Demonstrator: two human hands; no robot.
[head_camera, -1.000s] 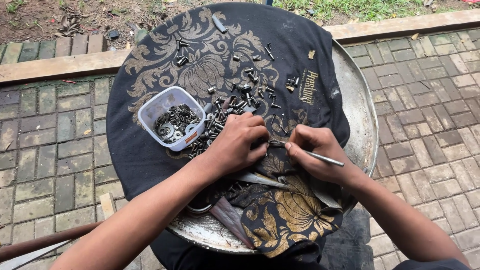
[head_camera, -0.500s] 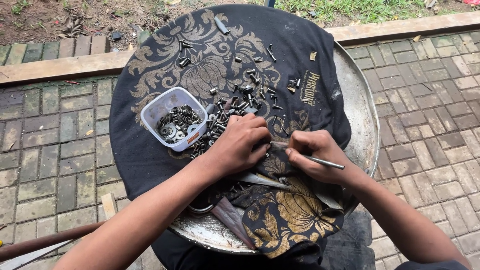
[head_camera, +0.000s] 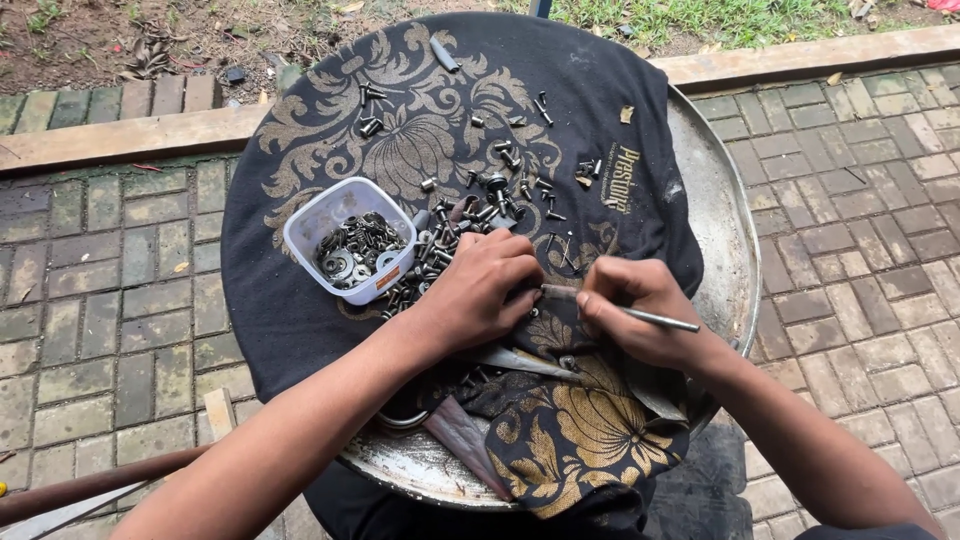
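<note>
My left hand (head_camera: 486, 290) rests on a black cloth with gold patterns (head_camera: 420, 130), fingers curled over small metal parts. My right hand (head_camera: 640, 312) grips a thin metal rod (head_camera: 660, 318) whose tip sticks out to the right; its other end reaches my left fingers. A heap of screws, bolts and nuts (head_camera: 470, 225) lies just beyond my left hand. To its left stands a small clear plastic tub (head_camera: 350, 240) holding washers and nuts.
The cloth covers a round metal tray (head_camera: 725, 230) on a brick pavement (head_camera: 110, 280). Flat metal blades (head_camera: 520, 362) lie under my wrists. A wooden kerb (head_camera: 120, 140) runs behind, with soil and grass beyond. A pipe (head_camera: 90, 485) lies at lower left.
Both hands stay in place over the cloth, with only slight finger movement on the rod. The tub and the heap of parts have not moved.
</note>
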